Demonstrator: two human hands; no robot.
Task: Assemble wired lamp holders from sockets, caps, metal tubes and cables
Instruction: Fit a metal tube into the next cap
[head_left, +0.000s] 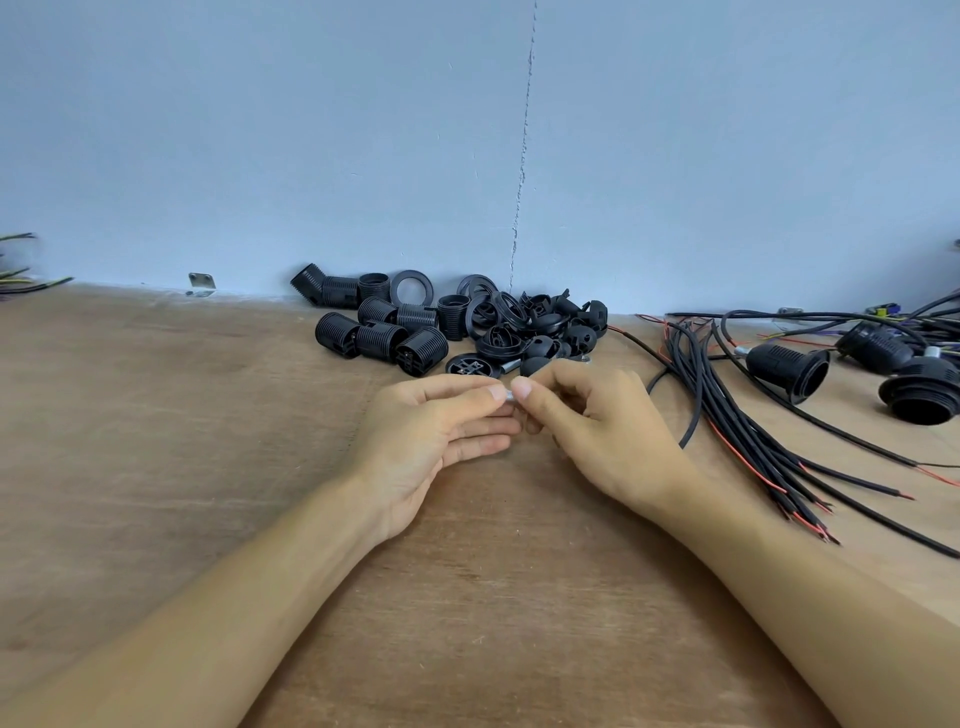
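Observation:
A small threaded metal tube (509, 398) shows between the fingertips of both hands at the middle of the wooden table (182, 415). My left hand (441, 431) pinches it from the left with thumb and forefinger. From the right, my right hand (587, 421) pinches the same tube; most of the tube is hidden by the fingers. Just behind the hands lies a pile of black threaded sockets (382, 332), rings (411, 287) and domed caps (579, 338). A bundle of black cables (737, 415) with red wire ends lies to the right.
Assembled black lamp holders (789, 369) with cables attached lie at the far right, one with a wide rim (919, 389). A light blue wall (467, 130) runs along the table's back edge. More wire ends (21, 280) show at the far left.

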